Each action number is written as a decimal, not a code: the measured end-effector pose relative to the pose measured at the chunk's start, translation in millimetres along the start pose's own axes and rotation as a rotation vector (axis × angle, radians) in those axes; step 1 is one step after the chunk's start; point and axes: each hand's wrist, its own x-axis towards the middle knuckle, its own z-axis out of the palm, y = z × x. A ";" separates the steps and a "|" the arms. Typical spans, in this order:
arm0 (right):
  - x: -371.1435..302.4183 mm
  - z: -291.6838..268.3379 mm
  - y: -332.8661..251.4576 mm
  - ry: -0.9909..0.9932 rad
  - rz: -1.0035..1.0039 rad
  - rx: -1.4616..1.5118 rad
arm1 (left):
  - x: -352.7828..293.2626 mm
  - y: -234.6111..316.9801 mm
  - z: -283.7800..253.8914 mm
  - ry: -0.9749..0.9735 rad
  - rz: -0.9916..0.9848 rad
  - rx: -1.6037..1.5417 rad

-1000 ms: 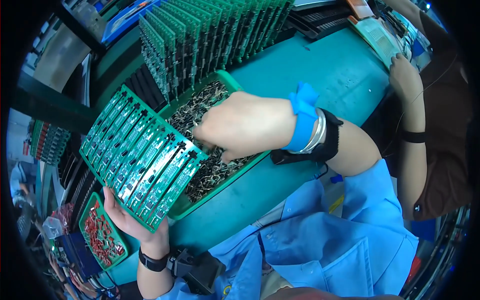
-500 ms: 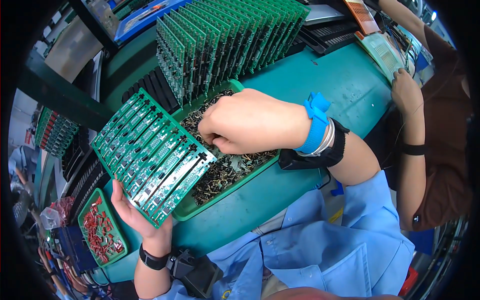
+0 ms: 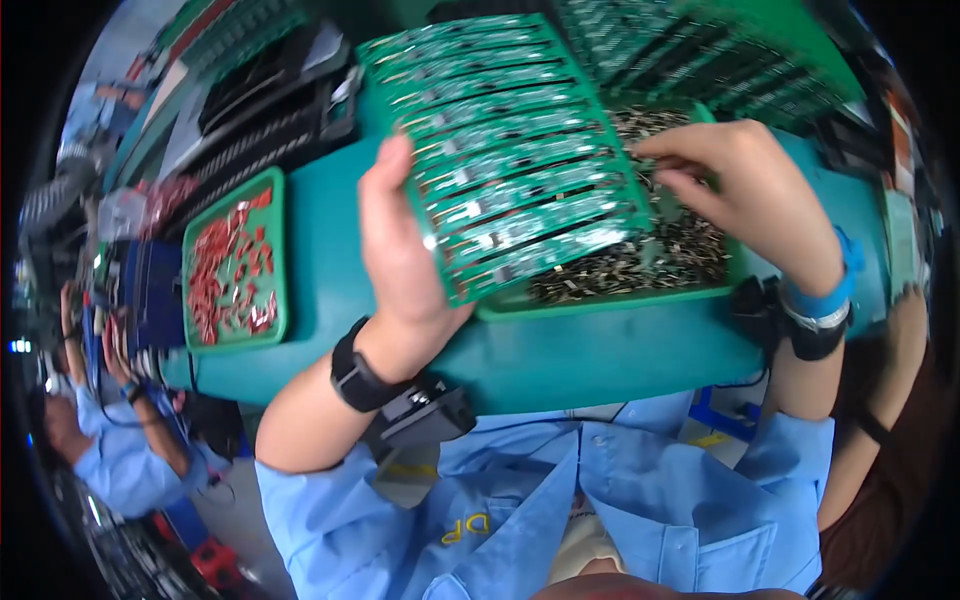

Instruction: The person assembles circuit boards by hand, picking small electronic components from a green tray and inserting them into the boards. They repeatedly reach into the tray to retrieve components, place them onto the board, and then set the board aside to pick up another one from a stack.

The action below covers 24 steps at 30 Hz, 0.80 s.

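My left hand [image 3: 405, 235] holds a green circuit board panel [image 3: 520, 150] by its lower left edge, thumb up along the side. Rows of small components and long slots run across the tilted panel. My right hand [image 3: 745, 185] is at the panel's right edge, above a green tray [image 3: 620, 306]. Its thumb and fingers are curled together; anything small between them is blurred. In that tray lie many small dark and brass-coloured pin-like parts [image 3: 690, 255]. The panel covers the tray's left part.
A smaller green tray [image 3: 281, 270] of red parts [image 3: 215, 270] sits on the green table [image 3: 330, 220] at left. Behind stand upright rows of circuit boards [image 3: 710, 60]. A co-worker's arm [image 3: 905, 345] reaches in at right; another person [image 3: 130, 450] works at far left.
The view has turned, shifting the scene rightward. The panel has come up and tilted differently in my left hand. My right hand has moved from over the parts to the panel's right edge.
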 end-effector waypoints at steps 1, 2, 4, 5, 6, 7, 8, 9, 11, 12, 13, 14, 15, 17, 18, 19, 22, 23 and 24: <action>-1.3 -1.3 -1.9 0.047 0.078 -0.001 | -2.4 0.8 3.4 0.035 0.027 0.008; -3.2 -3.9 -2.8 0.029 0.053 0.008 | -3.1 0.3 6.6 0.052 0.031 0.036; -4.9 -8.2 -4.1 -0.038 0.070 -0.051 | -4.6 1.0 7.9 0.083 0.032 0.081; -2.3 -8.8 -6.5 -0.071 0.079 -0.085 | -5.5 1.9 5.8 0.104 0.049 0.073; -2.0 -11.7 -10.9 -0.084 0.075 -0.092 | -5.1 0.3 6.1 0.098 0.033 0.065; -0.3 -14.0 -16.1 -0.019 0.032 -0.106 | -5.0 -0.9 6.3 0.091 0.017 0.058; 1.7 -15.3 -21.7 0.046 -0.011 -0.119 | -5.1 -1.4 6.5 0.084 0.001 0.052; 1.6 -16.2 -28.2 0.115 -0.050 -0.133 | -5.9 -1.0 8.4 0.086 0.002 0.041; -0.2 -11.2 -44.7 0.117 -0.007 0.032 | -8.5 -0.3 12.3 0.078 -0.023 0.046; -0.2 -6.8 -52.4 0.129 0.037 0.203 | -9.2 -0.4 13.4 0.074 -0.036 0.050; 1.0 -2.5 -56.7 0.140 0.084 0.374 | -9.8 -0.6 14.1 0.077 -0.037 0.043; 3.0 1.0 -58.3 0.136 0.086 0.372 | -10.1 0.0 16.2 0.073 -0.035 0.058; 4.5 5.8 -59.3 0.118 0.074 0.448 | -10.5 0.5 17.9 0.069 -0.032 0.073; 5.4 12.6 -59.2 0.084 0.051 0.601 | -11.1 0.6 19.2 0.067 -0.031 0.084; 5.6 13.3 -57.3 0.080 0.053 0.600 | -11.5 0.7 19.5 0.064 -0.036 0.087; 6.2 13.5 -54.0 0.073 -0.004 0.532 | -11.8 0.6 19.4 0.061 -0.038 0.091; 7.5 14.5 -51.7 0.057 -0.120 0.394 | -11.5 -1.2 19.7 0.055 -0.023 0.108; 8.0 16.1 -55.7 0.068 -0.075 0.386 | -10.9 -2.2 20.1 0.052 -0.008 0.124; 8.4 18.1 -59.6 0.079 -0.028 0.380 | -10.8 -2.8 20.0 0.051 0.006 0.141</action>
